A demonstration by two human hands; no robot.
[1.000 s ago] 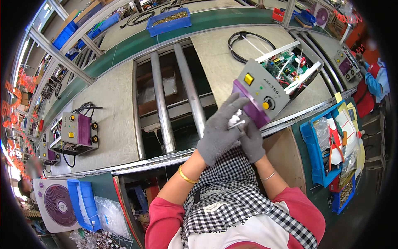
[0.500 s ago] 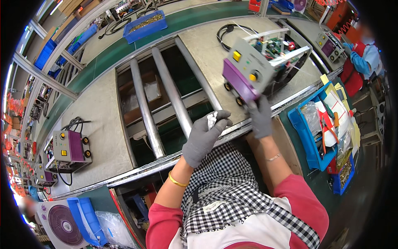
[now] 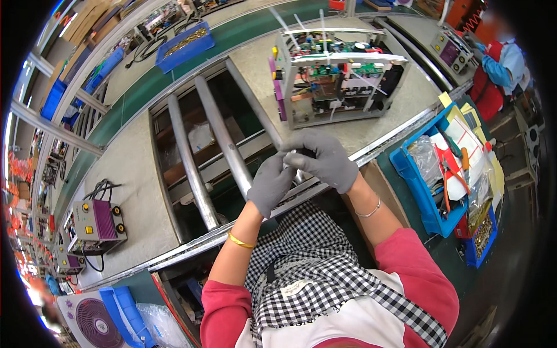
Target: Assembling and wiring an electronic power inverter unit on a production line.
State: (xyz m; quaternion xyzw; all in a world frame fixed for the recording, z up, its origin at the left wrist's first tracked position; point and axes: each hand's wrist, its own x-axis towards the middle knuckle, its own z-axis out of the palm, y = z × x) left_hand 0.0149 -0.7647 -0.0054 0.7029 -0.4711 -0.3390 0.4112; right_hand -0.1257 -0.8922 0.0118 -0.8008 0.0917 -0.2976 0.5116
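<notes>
In gloved fingers that meet over the bench edge, I hold small white plastic pieces (image 3: 286, 166), mostly hidden now. My left hand (image 3: 269, 184) is closed around them. My right hand (image 3: 326, 160) reaches in from the right, thumb and fingers bent in a pinch against the left fingertips; whether it grips one of the pieces is covered. Just beyond my hands stands an uncovered machine (image 3: 342, 87) with a grey frame and purple front. Its side faces me, showing green circuit boards and wiring, with white cable ties (image 3: 324, 32) sticking up.
Metal rollers (image 3: 223, 136) span an opening left of the machine. A similar purple-grey machine (image 3: 97, 223) stands far left. At right are a blue tray (image 3: 415, 191) of pliers and bags, and a small parts bin (image 3: 481, 243). A co-worker (image 3: 502, 69) works at far right.
The machine has turned from its purple front to its open side and sits flat. My right hand has left it and come to my left hand.
</notes>
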